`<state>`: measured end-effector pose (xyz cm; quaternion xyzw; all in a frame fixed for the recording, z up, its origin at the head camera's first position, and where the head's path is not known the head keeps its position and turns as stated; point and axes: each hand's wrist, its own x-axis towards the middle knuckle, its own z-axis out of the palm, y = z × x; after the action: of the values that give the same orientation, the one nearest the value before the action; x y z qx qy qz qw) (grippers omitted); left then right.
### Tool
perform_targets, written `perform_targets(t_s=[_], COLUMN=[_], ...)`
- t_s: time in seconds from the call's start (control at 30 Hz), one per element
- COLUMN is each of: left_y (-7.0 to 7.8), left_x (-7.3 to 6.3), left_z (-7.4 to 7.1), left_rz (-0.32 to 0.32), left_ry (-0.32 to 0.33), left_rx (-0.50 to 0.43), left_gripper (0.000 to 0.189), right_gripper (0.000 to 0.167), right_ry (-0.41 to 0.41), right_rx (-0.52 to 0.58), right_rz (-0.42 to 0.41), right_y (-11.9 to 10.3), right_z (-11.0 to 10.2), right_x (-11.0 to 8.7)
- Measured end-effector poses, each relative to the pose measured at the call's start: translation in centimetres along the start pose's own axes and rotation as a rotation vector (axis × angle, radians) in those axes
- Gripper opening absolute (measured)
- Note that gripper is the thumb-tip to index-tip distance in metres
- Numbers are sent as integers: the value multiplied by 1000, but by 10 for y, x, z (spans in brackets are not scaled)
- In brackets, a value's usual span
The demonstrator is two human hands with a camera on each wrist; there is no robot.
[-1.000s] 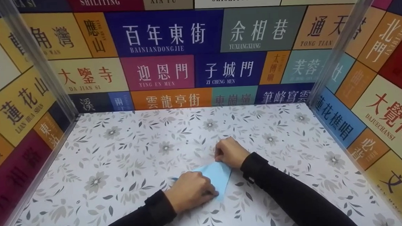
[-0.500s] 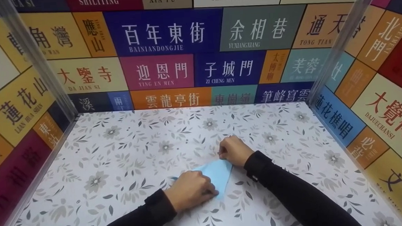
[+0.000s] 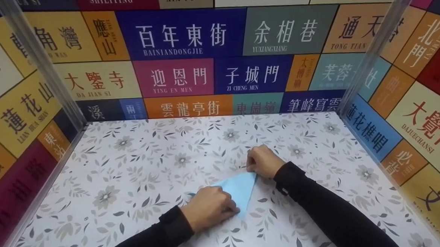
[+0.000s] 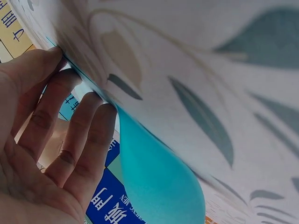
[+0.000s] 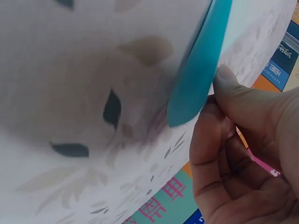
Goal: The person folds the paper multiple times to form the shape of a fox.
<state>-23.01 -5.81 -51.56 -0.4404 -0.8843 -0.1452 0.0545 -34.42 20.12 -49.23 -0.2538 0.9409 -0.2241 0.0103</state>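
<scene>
A light blue sheet of paper lies on the table between my two hands, partly covered by the left one. My left hand is at its near left side. In the left wrist view, the fingertips press the paper down against the table, and a curved part of the sheet bulges up beyond them. At the far right corner is my right hand. Its thumb and forefinger pinch the paper's edge in the right wrist view, where the sheet rises in a rounded bend off the table.
The table has a white cloth-like surface with grey flowers and leaves. Panels printed with street names wall it at the back and both sides. Clear strips run up the corners.
My right hand has shifted right and slightly away, its fingers at the paper's far corner, and more of the sheet's right edge shows. My left hand has stayed in place.
</scene>
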Motion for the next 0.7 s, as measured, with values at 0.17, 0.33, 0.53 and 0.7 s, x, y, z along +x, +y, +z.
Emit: perform_targets(t_s=[0.17,0.33,0.53,0.7], left_y=[-1,-1,1,1], left_x=[1,1,1,0], left_z=[-1,-2,-1,-1], left_rz=[-5,-4,13,17], left_ry=[-9,-2,9,14], left_rx=[-3,0,2,6], left_gripper=[12,13,11,9], right_gripper=[12,11,12,10], right_ry=[-20,-13,-3,3], right_rx=[-11,1,-6,0], right_rz=[17,13,31,22], right_y=[8,11,14,19], right_z=[-1,-2,-6,-7], right_x=[0,1,0,-3])
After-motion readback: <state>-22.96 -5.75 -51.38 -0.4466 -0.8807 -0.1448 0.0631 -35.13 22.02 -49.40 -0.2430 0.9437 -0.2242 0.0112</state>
